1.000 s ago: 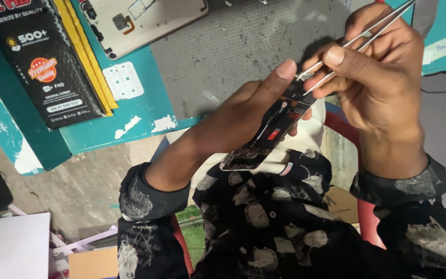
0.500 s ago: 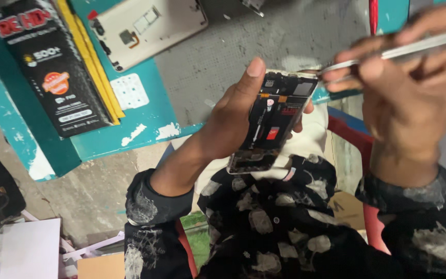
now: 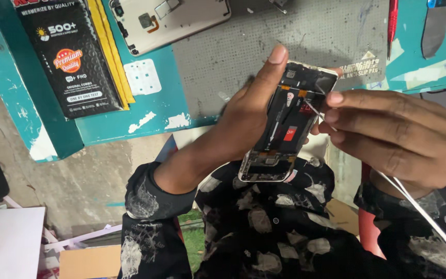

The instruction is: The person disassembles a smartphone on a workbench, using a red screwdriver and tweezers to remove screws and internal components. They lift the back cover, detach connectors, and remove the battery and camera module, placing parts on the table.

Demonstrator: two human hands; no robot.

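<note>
Over a teal counter (image 3: 130, 124) with a grey mat (image 3: 305, 46), the left hand (image 3: 249, 113) grips an opened phone (image 3: 290, 124) with its insides bare, while the right hand (image 3: 393, 134) pinches tweezers (image 3: 388, 181), tips inside, so the work seems midway.

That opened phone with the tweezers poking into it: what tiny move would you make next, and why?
Probably ease the tweezers tips a touch further down and grip the small part beside the orange strip. The right hand has the tips already inside the opened phone, near its top, while the left hand holds the frame tilted from behind.
</note>
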